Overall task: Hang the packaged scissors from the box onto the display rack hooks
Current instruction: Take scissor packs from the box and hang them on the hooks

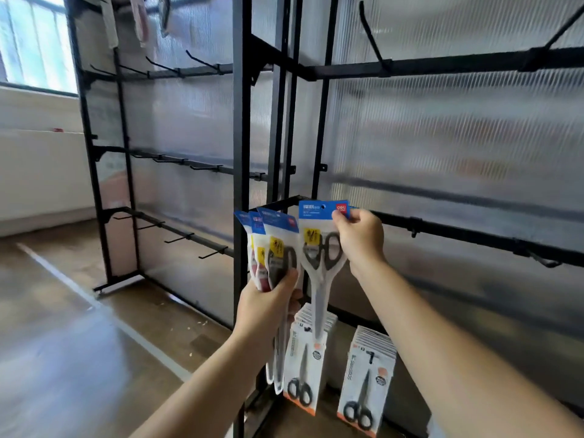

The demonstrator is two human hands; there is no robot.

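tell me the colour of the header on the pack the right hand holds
The header is blue with a red logo; head view.

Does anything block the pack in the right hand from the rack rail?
Nothing visible does. The right hand pinches the blue-topped clear scissors pack directly before the black metal rail; the fanned packs in the left hand sit beside it, leftward. The hook itself is hidden.

Bright window (34, 42) at left, white wall (41, 172), glossy brown floor (63, 358).

Daylight is coming through a window (34, 42) at upper left; a white line (94, 306) is running across the glossy brown floor (63, 358).
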